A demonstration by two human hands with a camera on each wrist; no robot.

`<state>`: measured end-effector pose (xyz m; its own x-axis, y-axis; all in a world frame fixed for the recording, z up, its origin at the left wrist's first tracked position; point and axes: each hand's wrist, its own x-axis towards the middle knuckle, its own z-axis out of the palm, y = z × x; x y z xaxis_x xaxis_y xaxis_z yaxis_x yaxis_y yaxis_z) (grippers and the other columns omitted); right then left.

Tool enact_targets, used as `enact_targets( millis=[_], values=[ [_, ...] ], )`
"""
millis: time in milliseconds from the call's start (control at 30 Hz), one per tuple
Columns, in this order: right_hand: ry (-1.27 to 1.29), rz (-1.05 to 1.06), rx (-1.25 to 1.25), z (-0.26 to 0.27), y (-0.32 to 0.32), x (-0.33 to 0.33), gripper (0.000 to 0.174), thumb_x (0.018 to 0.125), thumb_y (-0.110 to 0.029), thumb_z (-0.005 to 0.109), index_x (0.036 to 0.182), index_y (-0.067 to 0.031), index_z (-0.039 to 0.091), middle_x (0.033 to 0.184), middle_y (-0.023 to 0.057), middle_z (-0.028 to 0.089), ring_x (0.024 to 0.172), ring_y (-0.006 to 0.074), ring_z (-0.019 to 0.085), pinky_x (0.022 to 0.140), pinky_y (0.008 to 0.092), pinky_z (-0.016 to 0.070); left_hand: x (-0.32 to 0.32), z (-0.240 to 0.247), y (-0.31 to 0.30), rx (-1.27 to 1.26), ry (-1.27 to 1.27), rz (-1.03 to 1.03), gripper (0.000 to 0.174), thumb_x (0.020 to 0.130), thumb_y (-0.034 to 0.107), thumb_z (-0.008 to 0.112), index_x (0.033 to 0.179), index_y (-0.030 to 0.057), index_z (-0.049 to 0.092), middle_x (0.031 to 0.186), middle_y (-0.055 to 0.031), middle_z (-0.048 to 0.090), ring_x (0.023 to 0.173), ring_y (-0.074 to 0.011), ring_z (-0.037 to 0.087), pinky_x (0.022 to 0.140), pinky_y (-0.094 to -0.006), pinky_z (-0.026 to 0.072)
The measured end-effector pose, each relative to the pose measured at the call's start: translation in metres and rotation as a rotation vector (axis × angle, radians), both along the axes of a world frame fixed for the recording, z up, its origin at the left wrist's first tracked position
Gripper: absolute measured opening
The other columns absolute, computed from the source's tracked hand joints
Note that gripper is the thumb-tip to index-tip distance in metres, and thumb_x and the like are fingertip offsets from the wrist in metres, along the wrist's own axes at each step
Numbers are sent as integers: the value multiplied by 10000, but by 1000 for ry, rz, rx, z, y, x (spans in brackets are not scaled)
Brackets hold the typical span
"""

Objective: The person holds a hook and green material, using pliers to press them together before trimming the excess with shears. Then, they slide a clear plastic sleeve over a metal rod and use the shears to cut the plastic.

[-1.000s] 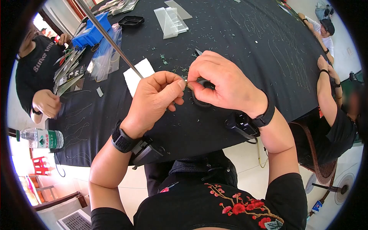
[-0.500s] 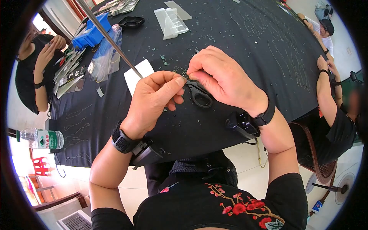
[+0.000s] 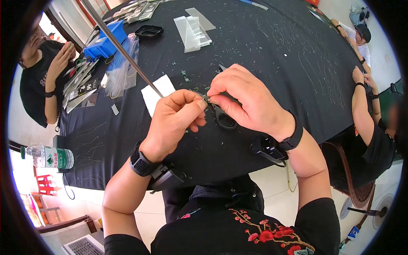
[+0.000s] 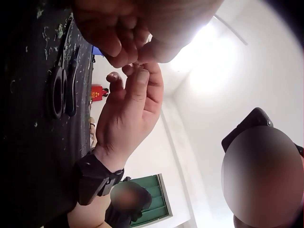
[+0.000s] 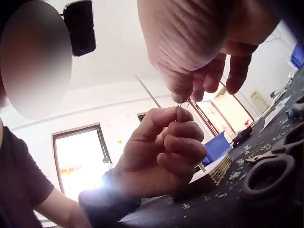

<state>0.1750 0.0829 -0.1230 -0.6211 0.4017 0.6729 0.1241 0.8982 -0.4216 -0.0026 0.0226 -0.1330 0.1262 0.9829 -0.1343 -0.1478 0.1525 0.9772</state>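
Thumb and fingertips of my left hand [image 3: 172,117] pinch a tiny piece, and those of my right hand [image 3: 250,104] meet it from the other side. A thin strand [image 5: 179,105] shows between the fingertips in the right wrist view; the fingers hide most of it. Below the hands, black-handled scissors [image 3: 225,121] lie on the black cloth [image 3: 204,157], partly covered by my right hand in the head view. In the left wrist view the scissors [image 4: 58,92] lie beside the hands. Small green scraps [image 3: 185,76] are scattered just beyond.
A metal pole [image 3: 123,49] slants down behind my left hand to a white pad [image 3: 159,91]. Clear sleeves [image 3: 191,34], a black tray [image 3: 148,31] and a blue bin [image 3: 104,42] stand farther back. A water bottle [image 3: 49,157] is at the left edge. Other people sit around the table.
My right hand has shifted slightly and more of the scissors' handle shows. The head view has tilted a little. The person at left has raised a hand from the table.
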Motion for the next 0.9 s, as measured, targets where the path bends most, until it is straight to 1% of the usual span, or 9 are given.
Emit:
enact_targets(
  millis=[67,133,233,367,467,533,667,833,900],
  values=[
    [44,1,6,0,-1,-1,134,709,-29,616,822,-41,546,776,73,550,766,256,514,679,326,427,0,0,0,7,-24,0,108,807,148,571,814,41,577,689,-4,573,601,-71,551,515,-187,416],
    [76,12,18,-1,0,-1,208,714,4,621,914,-32,577,842,60,580,748,221,525,672,297,422,0,0,1,2,-9,-10,105,804,145,576,819,41,578,690,-4,575,600,-70,553,515,-188,418],
    [13,44,12,-2,2,2,186,711,5,626,890,-30,592,818,61,588,724,219,531,659,297,425,-1,-1,1,13,-12,-28,101,804,139,576,823,41,579,688,-4,576,599,-70,553,516,-186,420],
    [23,34,-24,1,1,3,167,706,15,625,865,-31,601,777,62,586,699,214,533,635,291,427,0,0,0,15,-11,-29,103,805,141,577,824,40,580,686,-2,576,600,-68,553,519,-183,422],
    [4,47,-128,2,-1,4,167,707,31,614,862,-29,606,775,65,589,700,197,539,617,278,431,0,0,-1,25,-2,-22,110,806,146,580,832,39,579,687,-2,576,602,-67,554,523,-181,423],
    [2,96,-315,2,-1,5,145,723,31,601,859,-20,607,776,63,592,699,174,544,617,266,434,0,-1,-1,29,6,-33,118,807,150,580,840,36,578,689,-3,578,604,-66,554,522,-181,423],
    [-9,114,-367,4,-2,8,110,750,8,593,857,-15,608,780,57,596,701,148,547,622,253,433,0,-1,-2,48,17,-45,122,809,150,577,843,33,576,689,-4,577,608,-64,554,522,-179,422],
    [-69,78,-536,3,-3,7,73,777,-15,579,847,-16,598,765,38,574,677,110,522,607,232,415,1,-1,-1,63,54,-46,134,812,155,579,839,24,572,695,-5,576,610,-64,553,518,-181,423],
    [-41,80,-514,3,-3,7,65,781,-14,572,844,-17,588,757,31,560,673,106,512,603,228,409,0,-1,-1,56,31,-46,142,814,159,581,852,22,576,701,-7,578,611,-65,554,516,-182,423]
  ],
)
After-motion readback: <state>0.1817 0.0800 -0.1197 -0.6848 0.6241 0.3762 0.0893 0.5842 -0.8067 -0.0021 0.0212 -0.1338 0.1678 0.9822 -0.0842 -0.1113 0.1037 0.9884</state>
